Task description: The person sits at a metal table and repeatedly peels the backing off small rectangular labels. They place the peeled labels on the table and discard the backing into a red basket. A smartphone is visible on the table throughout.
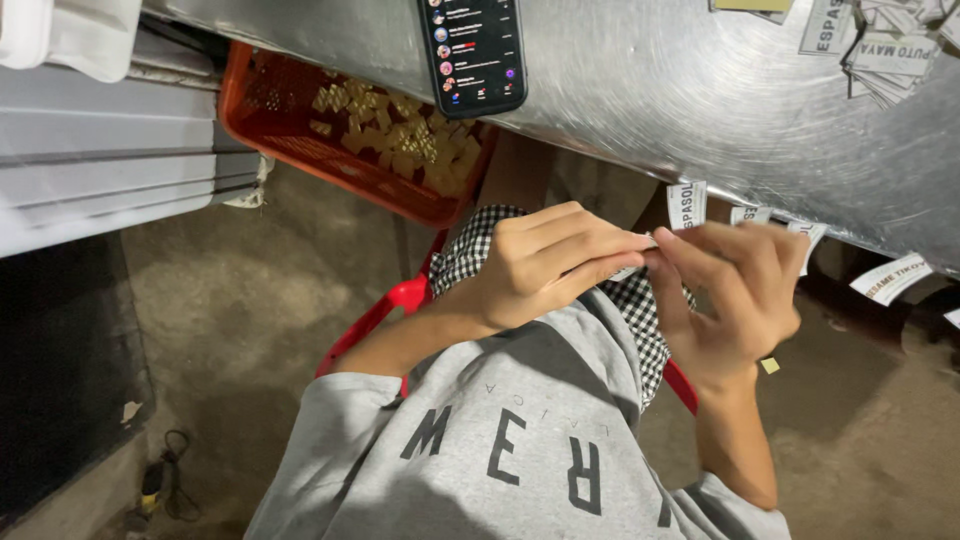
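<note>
A brushed stainless steel counter [700,100] is seen running across the top of the view, its surface marked with swirling scratches and brightly lit. Below it, a bare, dusty concrete floor [250,300] is shown in dim light. At the left, pale grey ribbed panels [100,170] are seen, with a dark shadowed area beneath them. An orange plastic crate [255,110] is tucked under the counter's edge. A dark cable [170,480] lies on the floor at the lower left.
</note>
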